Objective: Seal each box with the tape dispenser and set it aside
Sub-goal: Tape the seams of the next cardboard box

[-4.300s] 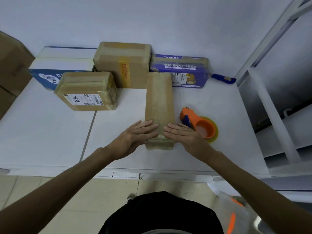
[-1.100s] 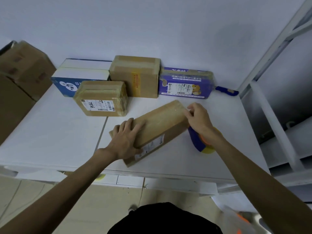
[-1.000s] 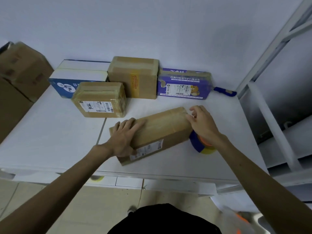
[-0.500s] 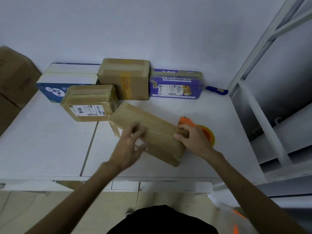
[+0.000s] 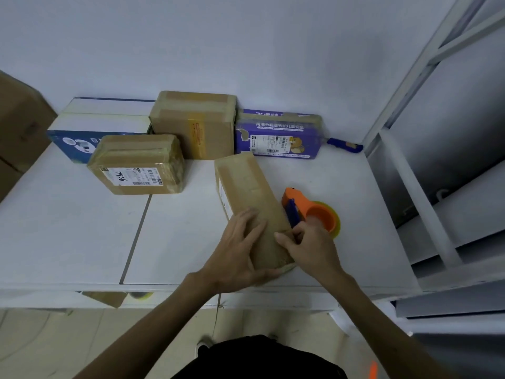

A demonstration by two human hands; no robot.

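A long brown box (image 5: 244,184) lies on the white table (image 5: 68,228), its length pointing away from me and a little to the left. My left hand (image 5: 240,251) holds its near end, fingers on top and thumb round the end face. At the near right edge of the box, my right hand (image 5: 310,247) grips with curled fingers. The orange tape dispenser (image 5: 314,212), with its yellowish roll, lies on the table just right of the box, touching neither hand.
Along the back wall stand a labelled brown box (image 5: 136,162), a taller brown box (image 5: 194,124), a blue-and-white box (image 5: 103,121) and a purple box (image 5: 278,135). A blue-handled tool (image 5: 345,145) lies beside it. Big cartons (image 5: 19,127) stand left, a metal rack (image 5: 410,187) right.
The long box has swung round from lying slantwise to pointing away from me. Both hands have shifted to its near end. The dispenser has stayed where it was.
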